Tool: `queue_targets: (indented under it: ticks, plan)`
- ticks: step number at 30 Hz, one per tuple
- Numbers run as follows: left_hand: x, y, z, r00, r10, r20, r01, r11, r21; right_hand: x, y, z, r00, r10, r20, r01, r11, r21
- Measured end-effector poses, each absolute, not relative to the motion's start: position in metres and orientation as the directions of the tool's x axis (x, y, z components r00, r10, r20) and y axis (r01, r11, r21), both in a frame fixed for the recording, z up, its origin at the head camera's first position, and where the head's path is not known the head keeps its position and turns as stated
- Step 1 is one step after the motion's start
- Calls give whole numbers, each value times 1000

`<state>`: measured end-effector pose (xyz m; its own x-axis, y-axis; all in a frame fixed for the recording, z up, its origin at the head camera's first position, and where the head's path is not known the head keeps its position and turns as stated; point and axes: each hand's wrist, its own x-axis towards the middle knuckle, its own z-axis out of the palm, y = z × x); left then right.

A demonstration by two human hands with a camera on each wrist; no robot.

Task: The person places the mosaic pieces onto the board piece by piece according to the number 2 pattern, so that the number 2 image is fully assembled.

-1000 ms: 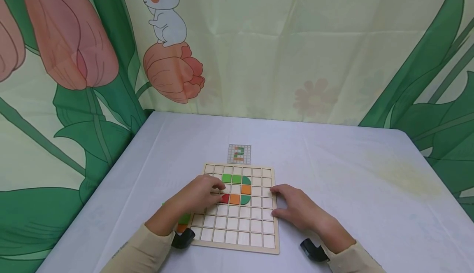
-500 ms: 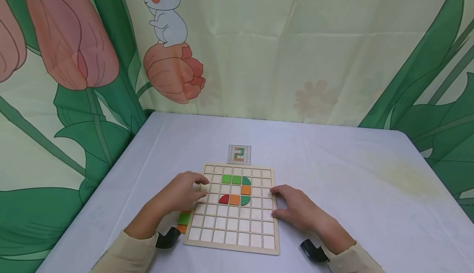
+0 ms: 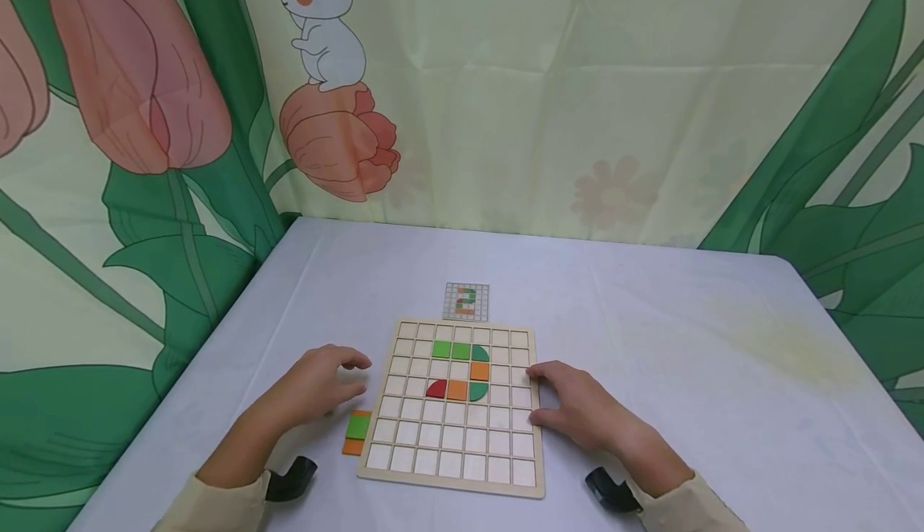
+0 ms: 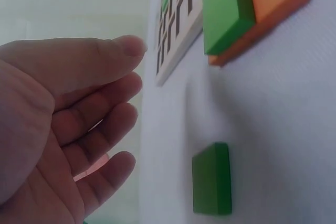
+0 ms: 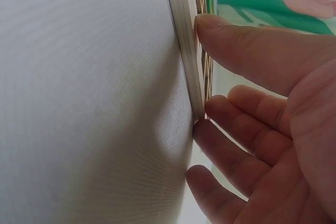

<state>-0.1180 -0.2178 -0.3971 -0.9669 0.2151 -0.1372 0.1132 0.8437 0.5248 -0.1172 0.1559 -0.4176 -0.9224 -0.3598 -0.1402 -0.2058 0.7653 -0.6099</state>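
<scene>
In the head view, the left hand [image 3: 328,383] has drawn back from over the board [image 3: 451,464] to just beyond its left edge, thumb and fingers parted, holding nothing. The red tile [image 3: 436,388], partly covered a second ago, now shows whole in its cell beside an orange tile [image 3: 456,390]; it looks placed, leaving that hand free. The right hand [image 3: 581,404] stays at the board's right edge.

In the left wrist view, the fingers bend loosely near a loose green tile [image 4: 210,179] on the counter [image 4: 294,145]; a stacked green tile [image 4: 226,14] lies by the board.

In the right wrist view, the thumb touches the rim, fingers relaxed, gripping nothing, probably steadying it.
</scene>
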Motion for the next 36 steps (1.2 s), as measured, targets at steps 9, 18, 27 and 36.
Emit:
queue_targets:
  ticks: [9, 18, 27, 36]
  plan:
    - [-112, -240, -401, -966, 186, -181, 72, 862, 503, -118, 156, -419, -922, -365, -131, -214, 760, -614]
    - [-110, -256, -406, -958, 172, -228, 36, 864, 502, -118, 158, -419, -919, -377, -119, -231, 756, -613]
    - [-110, -262, -406, -959, 185, -213, 68, 884, 462, -118, 157, -420, -920, -373, -120, -228, 759, -610]
    - [-114, -259, -408, -968, 128, -215, 24, 902, 430, -118, 156, -419, -921, -369, -126, -225, 766, -602]
